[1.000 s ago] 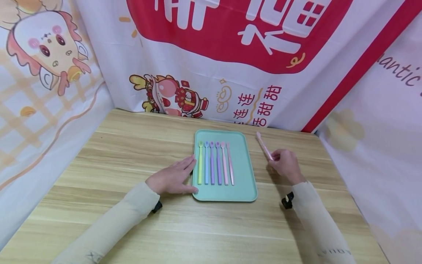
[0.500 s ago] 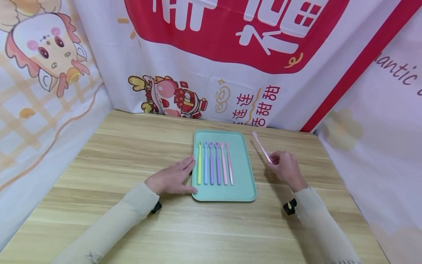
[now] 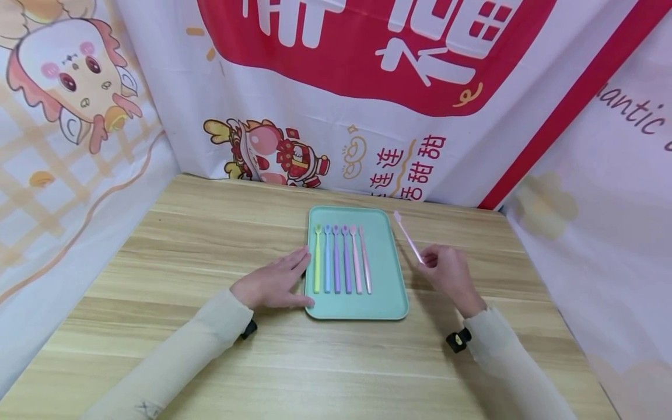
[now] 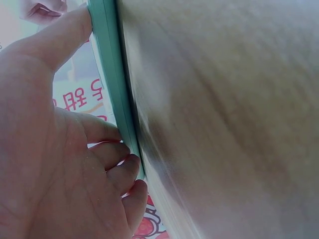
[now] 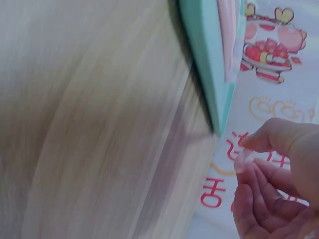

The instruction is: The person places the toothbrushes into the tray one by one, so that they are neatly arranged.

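My right hand (image 3: 446, 273) pinches a pink toothbrush (image 3: 408, 238) near its handle end, just off the tray's right side. The brush slants, its head pointing away and to the left. In the right wrist view, the toothbrush's pale handle end (image 5: 243, 162) shows between thumb and fingers. My left hand (image 3: 275, 284) touches the left rim of a mint-green tray (image 3: 385, 300) with extended fingers and thumb. Several toothbrushes lie side by side on the tray: a yellow-green one (image 3: 317, 262), a blue one (image 3: 328, 262), purple ones (image 3: 337, 262) and pink ones (image 3: 357, 262).
The tray lies on a wood-grain table (image 3: 210, 233). A printed cloth (image 3: 336, 146) hangs behind the table's far edge, with more cloth along both sides. Each wrist wears a black device, such as the right wrist camera (image 3: 458, 340).
My right hand has moved slightly left with the pink toothbrush, bringing its head close to the tray's upper right edge. My left hand and the toothbrushes on the tray stay put.
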The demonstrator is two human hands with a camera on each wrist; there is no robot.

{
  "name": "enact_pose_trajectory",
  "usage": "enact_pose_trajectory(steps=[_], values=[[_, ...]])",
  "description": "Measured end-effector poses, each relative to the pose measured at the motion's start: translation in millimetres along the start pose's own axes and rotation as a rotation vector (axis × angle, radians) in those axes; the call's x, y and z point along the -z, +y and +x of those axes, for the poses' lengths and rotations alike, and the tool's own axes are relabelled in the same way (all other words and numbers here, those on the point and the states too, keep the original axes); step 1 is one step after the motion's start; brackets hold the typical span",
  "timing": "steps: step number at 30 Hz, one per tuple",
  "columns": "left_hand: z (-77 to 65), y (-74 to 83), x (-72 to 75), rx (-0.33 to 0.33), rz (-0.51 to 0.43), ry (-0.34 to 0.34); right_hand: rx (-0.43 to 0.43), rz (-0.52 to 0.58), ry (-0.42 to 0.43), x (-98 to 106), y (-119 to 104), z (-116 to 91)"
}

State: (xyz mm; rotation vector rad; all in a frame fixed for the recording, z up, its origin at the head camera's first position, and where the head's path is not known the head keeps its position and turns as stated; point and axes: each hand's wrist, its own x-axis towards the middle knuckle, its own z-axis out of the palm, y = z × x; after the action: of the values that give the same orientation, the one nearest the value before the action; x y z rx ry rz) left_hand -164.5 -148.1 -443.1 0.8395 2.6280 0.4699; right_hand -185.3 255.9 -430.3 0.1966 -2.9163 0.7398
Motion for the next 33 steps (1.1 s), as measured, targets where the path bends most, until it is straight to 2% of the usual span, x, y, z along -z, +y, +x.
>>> enact_pose_trajectory(steps=[13, 24, 33], values=[[1.3, -1.6, -0.8, -0.004, 0.001, -0.005, 0.046, 0.026, 0.082, -11.7, -26.6, -11.0], [2.3, -3.3, -1.5, -0.007, 0.019, -0.002, -0.057, 0.063, 0.025, -17.4, -50.4, -14.6], [2.0, -3.2, -1.6, -0.008, 0.007, 0.003, -0.123, 0.090, 0.016, -26.4, -61.8, -14.9]])
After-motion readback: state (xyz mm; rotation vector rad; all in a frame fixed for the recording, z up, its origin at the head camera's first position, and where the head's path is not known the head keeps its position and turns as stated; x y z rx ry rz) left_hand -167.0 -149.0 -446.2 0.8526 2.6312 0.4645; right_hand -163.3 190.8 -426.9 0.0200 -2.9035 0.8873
